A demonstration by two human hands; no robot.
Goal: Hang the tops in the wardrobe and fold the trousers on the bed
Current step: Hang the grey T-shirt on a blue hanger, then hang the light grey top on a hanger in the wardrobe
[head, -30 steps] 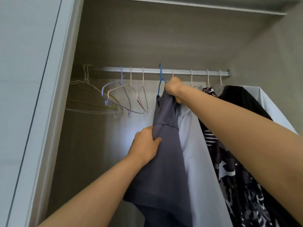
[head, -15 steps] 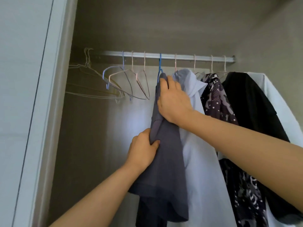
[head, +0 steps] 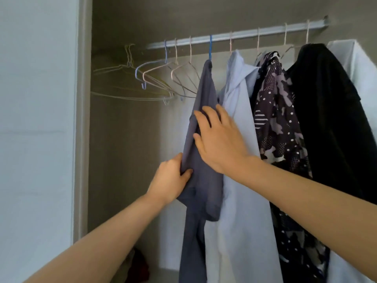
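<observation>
Slate-blue top (head: 204,94) hangs mid-view from a blue hanger (head: 210,48), which is hooked on the wardrobe rail (head: 244,34) toward 12 o'clock. I note the left hand (head: 171,178) at the top's 7 o'clock edge, fingers curled and thumb clamped over a fold of the cloth. The right hand (head: 220,144), at 1 o'clock from the left, lies flat on the fabric with fingers straight and slightly apart, gripping nothing. At the top's 3 o'clock, touching it, is a pale blue shirt (head: 240,139), then a patterned top (head: 275,111) and a black top (head: 326,99). Empty wire hangers (head: 161,68) bunch at 10 o'clock.
</observation>
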